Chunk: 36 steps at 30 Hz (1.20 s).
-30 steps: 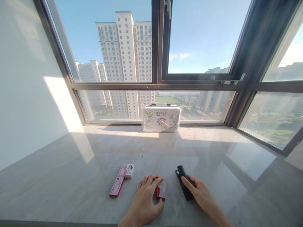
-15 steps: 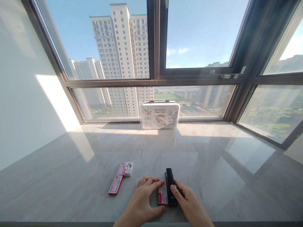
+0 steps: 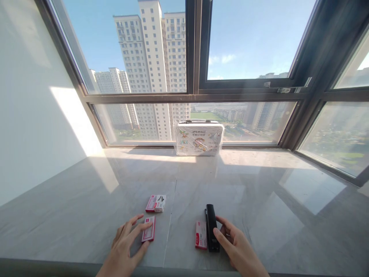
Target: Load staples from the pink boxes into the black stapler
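My left hand (image 3: 128, 240) is at the left with its index finger on top of a flat pink-and-white staple box (image 3: 148, 230) and its thumb at the box's near end. My right hand (image 3: 238, 240) rests against the right side of a black stapler (image 3: 212, 229), thumb on its upper edge and fingers along its side. The stapler lies lengthwise, pointing away from me. Close along its left side lies another red-and-white staple box (image 3: 201, 235). Beyond my left hand, a pink-edged box (image 3: 150, 204) and a white box with a stapler picture (image 3: 160, 204) sit side by side.
All this lies on a grey marble-look windowsill (image 3: 184, 177), with its front edge near me. A white printed case (image 3: 200, 138) in clear plastic stands upright against the window. Dark window frames (image 3: 193, 97) rise behind, and a white wall (image 3: 31, 115) bounds the left.
My left hand has gone from the staple box beside the stapler to the box at the left. That box has turned straighter and now sits apart from the pair behind it.
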Each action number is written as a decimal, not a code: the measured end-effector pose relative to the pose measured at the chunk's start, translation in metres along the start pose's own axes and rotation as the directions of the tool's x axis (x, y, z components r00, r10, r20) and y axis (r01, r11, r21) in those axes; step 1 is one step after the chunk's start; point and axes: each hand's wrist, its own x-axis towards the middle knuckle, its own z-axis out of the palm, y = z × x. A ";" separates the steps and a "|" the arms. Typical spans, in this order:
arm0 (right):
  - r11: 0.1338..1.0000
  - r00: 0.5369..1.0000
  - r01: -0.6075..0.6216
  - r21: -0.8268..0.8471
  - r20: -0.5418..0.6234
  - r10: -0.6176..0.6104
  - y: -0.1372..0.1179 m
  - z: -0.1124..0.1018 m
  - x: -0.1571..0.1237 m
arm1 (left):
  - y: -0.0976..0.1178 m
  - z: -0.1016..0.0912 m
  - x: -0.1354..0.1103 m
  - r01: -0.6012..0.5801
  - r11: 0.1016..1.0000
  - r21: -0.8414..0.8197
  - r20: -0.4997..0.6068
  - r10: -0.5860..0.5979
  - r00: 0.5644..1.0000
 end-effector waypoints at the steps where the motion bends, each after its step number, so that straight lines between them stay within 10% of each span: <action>1: 1.000 1.000 0.002 -0.004 0.000 -0.002 0.002 0.000 0.001 | 0.009 0.001 0.000 -0.014 0.999 -0.045 0.046 0.016 0.999; 12: 0.999 0.999 0.021 -0.049 -0.040 -0.023 -0.010 0.002 -0.005 | 0.142 0.030 0.049 -0.065 0.866 -0.495 0.249 0.214 0.945; 20: 0.998 0.999 0.035 -0.051 -0.018 -0.036 -0.004 0.003 -0.001 | 0.160 0.046 0.053 -0.119 0.862 -0.493 0.290 0.292 0.912; 24: 0.999 1.000 0.012 -0.031 -0.010 -0.012 -0.001 0.003 -0.001 | 0.136 0.033 0.059 -0.185 0.874 -0.449 0.118 0.263 0.957; 29: 1.000 0.998 -0.005 0.015 -0.067 0.006 0.002 0.005 -0.004 | 0.047 0.016 0.074 0.024 0.993 -0.118 -0.243 -0.052 0.969; 36: 1.000 0.999 -0.002 -0.010 -0.039 0.001 0.014 0.004 0.002 | -0.034 0.003 0.025 0.162 0.974 0.160 -0.048 -0.156 0.987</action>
